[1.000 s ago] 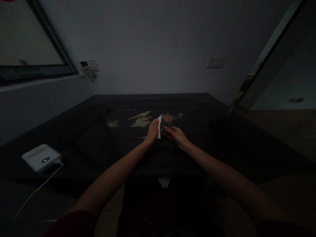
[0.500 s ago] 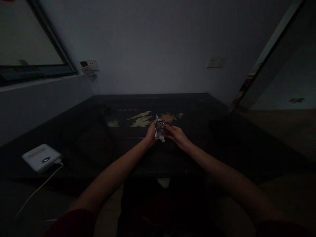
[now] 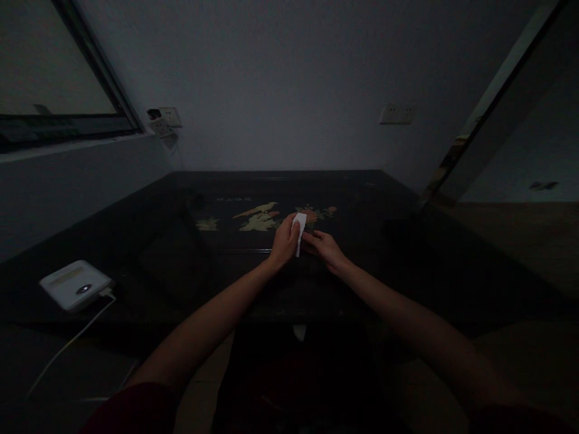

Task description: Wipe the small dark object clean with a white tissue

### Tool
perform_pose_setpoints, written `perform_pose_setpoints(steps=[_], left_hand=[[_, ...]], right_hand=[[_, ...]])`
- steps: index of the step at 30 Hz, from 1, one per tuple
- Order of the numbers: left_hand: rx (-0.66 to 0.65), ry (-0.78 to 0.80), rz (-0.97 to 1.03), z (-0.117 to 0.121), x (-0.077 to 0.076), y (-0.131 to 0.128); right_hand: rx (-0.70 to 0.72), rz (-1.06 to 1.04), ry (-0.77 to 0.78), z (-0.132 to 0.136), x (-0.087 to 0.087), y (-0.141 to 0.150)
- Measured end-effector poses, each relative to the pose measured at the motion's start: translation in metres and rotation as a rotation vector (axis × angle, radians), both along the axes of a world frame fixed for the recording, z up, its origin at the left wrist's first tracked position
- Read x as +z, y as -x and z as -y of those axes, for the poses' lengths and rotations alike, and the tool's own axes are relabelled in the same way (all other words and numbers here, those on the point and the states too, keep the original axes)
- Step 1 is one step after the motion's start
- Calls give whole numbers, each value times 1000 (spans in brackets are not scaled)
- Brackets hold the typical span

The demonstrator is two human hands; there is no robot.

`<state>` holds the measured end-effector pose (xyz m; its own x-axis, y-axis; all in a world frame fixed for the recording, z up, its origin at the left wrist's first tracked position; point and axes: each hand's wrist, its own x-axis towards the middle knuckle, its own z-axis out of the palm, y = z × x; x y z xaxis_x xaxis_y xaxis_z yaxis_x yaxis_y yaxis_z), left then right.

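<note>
Over the dark table, my left hand [image 3: 282,242] is closed on a piece of white tissue [image 3: 300,224], its thumb pressed on the near face. My right hand [image 3: 328,248] is just to the right, fingers curled toward the tissue and close to it. Half a second ago a dark, glossy rounded object showed between both hands; now the tissue and fingers hide most of it, and its kind does not show in this dim light.
The black table [image 3: 217,283] carries a bird-and-flower picture [image 3: 260,217]. At left sits a white box-shaped device [image 3: 76,284] with a cable [image 3: 67,346] hanging off the front edge. Wall sockets [image 3: 398,113] are beyond the table.
My left hand has turned inward and brought the tissue across the front of the dark glossy object, covering it. My right hand has stayed almost in place.
</note>
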<state>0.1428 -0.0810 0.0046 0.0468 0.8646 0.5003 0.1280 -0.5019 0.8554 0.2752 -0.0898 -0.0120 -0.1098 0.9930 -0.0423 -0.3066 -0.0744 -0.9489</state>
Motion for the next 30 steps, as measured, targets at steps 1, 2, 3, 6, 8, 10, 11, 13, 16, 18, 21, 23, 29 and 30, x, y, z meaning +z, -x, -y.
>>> perform_pose_setpoints(steps=[1, 2, 3, 6, 8, 10, 11, 13, 16, 18, 21, 23, 29, 30], left_hand=[[-4, -28, -33, 1, 0, 0], [-10, -54, -68, 1, 0, 1], [-15, -78, -106, 1, -1, 1], [-6, -123, -207, 0, -2, 2], [12, -127, -227, -1, -2, 3], [28, -104, -191, -2, -2, 2], [35, -81, -156, -3, -2, 2], [44, -23, -77, -5, -1, 1], [42, 94, 40, -10, -1, 1], [28, 214, 137, -14, -2, 0], [-36, 431, 351, -20, -5, -1], [-94, 543, 492, -21, -7, -2], [-180, 728, 647, -19, -7, -4], [-188, 727, 652, -19, -8, -5]], right_hand=[[-5, 10, -4, -1, -1, 0], [-10, 15, -7, -2, -2, 0], [-14, 17, -9, -2, -3, 0], [-22, 15, -15, -3, -4, 1], [-20, 21, -18, -2, -4, 1], [-18, 24, -15, -1, -2, 2], [-13, 19, -11, 0, -1, 2], [2, 0, -1, 1, 1, 2], [10, -35, 8, 3, 3, 2], [7, -53, 13, 3, 5, 1], [5, -69, 9, 2, 6, 0], [4, -71, -2, 1, 6, -1], [-3, -75, -29, -1, 5, -2], [-5, -74, -26, -1, 4, -2]])
